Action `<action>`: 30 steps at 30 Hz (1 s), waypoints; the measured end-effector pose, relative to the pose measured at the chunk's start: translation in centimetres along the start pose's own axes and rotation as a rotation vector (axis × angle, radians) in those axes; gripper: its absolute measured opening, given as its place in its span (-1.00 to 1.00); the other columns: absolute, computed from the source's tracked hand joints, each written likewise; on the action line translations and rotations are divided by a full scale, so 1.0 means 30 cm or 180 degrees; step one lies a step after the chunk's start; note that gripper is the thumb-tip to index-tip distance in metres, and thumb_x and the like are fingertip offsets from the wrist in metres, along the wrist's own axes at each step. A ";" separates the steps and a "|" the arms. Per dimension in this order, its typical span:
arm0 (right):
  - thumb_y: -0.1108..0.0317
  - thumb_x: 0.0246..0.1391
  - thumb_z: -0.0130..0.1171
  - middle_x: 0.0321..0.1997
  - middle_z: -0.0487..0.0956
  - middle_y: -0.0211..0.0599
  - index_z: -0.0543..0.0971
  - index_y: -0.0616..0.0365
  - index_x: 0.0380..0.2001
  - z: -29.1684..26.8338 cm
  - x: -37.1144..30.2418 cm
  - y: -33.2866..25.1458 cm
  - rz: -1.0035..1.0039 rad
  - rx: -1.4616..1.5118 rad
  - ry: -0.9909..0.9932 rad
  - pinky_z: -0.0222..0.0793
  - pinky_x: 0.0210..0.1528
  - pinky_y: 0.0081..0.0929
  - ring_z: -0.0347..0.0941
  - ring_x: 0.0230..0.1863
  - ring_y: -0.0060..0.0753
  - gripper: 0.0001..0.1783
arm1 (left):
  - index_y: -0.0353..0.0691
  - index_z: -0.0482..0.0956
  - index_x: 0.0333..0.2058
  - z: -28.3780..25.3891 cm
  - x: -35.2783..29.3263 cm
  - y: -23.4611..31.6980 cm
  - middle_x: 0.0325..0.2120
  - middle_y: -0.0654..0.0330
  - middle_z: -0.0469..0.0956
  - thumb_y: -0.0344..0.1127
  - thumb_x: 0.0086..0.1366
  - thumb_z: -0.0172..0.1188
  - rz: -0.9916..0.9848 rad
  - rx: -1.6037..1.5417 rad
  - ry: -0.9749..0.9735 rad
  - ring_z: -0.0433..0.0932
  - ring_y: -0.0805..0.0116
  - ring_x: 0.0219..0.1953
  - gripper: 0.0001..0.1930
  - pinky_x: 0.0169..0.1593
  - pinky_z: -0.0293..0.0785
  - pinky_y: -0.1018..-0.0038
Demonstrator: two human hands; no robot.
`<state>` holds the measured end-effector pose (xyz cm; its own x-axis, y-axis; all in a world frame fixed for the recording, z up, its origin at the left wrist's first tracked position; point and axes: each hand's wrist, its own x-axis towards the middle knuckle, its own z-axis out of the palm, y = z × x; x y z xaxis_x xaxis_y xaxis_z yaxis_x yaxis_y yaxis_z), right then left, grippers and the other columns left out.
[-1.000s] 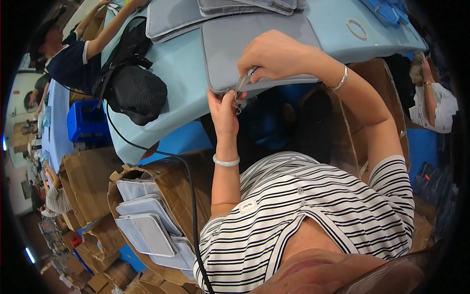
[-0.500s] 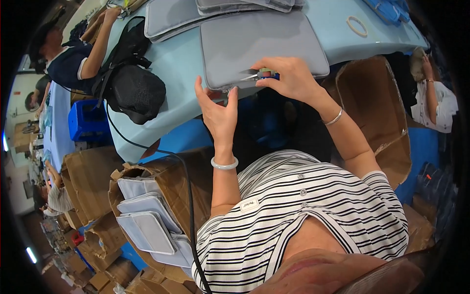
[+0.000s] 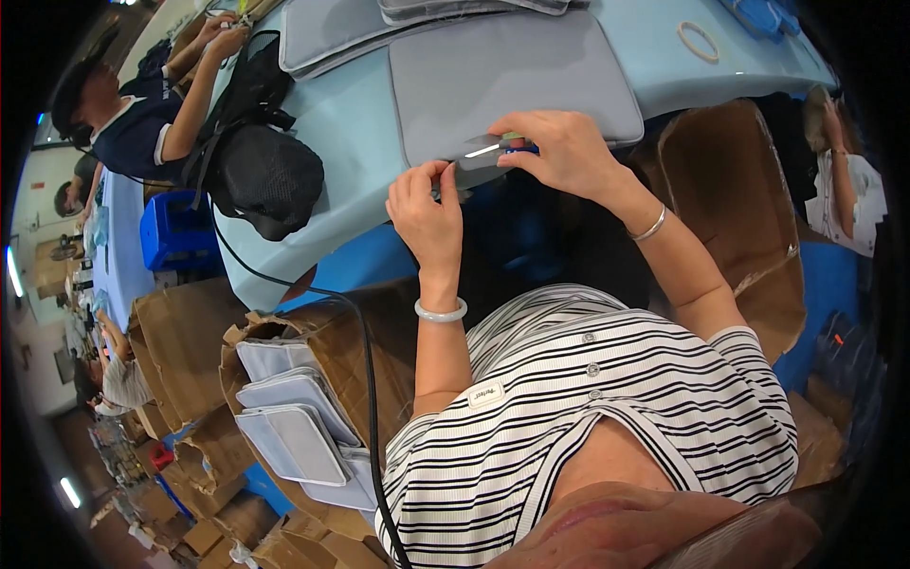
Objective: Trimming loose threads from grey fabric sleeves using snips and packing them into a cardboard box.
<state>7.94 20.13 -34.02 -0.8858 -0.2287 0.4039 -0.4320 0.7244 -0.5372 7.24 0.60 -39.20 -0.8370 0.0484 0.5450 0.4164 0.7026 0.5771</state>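
A flat grey zippered sleeve (image 3: 512,76) lies on the light blue table, its near edge at the table's front. My left hand (image 3: 427,218) is closed, thumb and fingertips pinched at the sleeve's near left corner. What exactly lies between those fingertips is too small to tell. In my right hand (image 3: 567,156) is a pair of thread snips (image 3: 483,151) with blue on the handle. Their bright blades point left along the near edge, close to my left fingertips.
More grey sleeves (image 3: 332,33) are stacked behind. A black mesh cap (image 3: 270,180) lies at the left, a tape ring (image 3: 698,42) at the right. Below left, a carton (image 3: 327,332) holds several sleeves; another carton (image 3: 730,190) stands right. A co-worker (image 3: 133,123) works at far left.
My left fingers, spread before, have curled into a pinch at the sleeve's corner. The right hand keeps hold of the snips in nearly the same place.
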 end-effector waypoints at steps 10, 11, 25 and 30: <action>0.30 -0.16 0.29 -0.49 0.56 -0.41 0.54 0.04 -0.35 0.021 0.015 -0.008 -0.0419 -0.0512 -0.0089 0.36 -0.44 -0.45 0.50 -0.43 -0.34 -0.75 | -0.26 0.41 -0.37 0.043 -0.001 -0.002 -0.43 0.12 0.40 -0.41 0.20 0.11 0.0436 0.0408 0.0067 0.34 0.10 -0.33 -0.92 -0.22 0.28 0.27; 0.30 -0.16 0.29 -0.49 0.56 -0.41 0.54 0.04 -0.35 0.024 0.015 -0.008 -0.0400 -0.0508 -0.0079 0.36 -0.44 -0.45 0.50 -0.43 -0.34 -0.75 | -0.26 0.41 -0.37 0.047 -0.003 -0.004 -0.43 0.12 0.40 -0.41 0.20 0.11 0.0449 0.0407 0.0049 0.34 0.10 -0.33 -0.92 -0.22 0.28 0.27; 0.40 -0.15 0.09 -0.64 0.41 -0.46 0.46 0.06 -0.56 0.067 0.019 -0.033 -0.0874 -0.1185 0.0106 0.26 -0.52 -0.52 0.40 -0.54 -0.44 -0.98 | -0.23 0.41 -0.36 0.077 -0.031 -0.041 -0.39 0.16 0.40 -0.41 0.20 0.14 0.0604 0.0302 0.0286 0.35 0.15 -0.30 -0.91 -0.20 0.30 0.31; 0.41 -0.15 0.09 -0.64 0.41 -0.46 0.45 0.05 -0.57 0.074 0.022 -0.038 -0.0825 -0.1218 0.0080 0.25 -0.52 -0.52 0.39 -0.54 -0.44 -0.97 | -0.23 0.40 -0.35 0.078 -0.032 -0.043 -0.37 0.15 0.40 -0.42 0.19 0.15 0.0604 0.0299 0.0274 0.35 0.15 -0.30 -0.90 -0.20 0.30 0.30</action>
<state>7.48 17.72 -34.78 -0.7504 -0.4216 0.5091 -0.5408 0.8344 -0.1062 6.69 1.32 -41.89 -0.7119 0.1281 0.6905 0.5252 0.7498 0.4024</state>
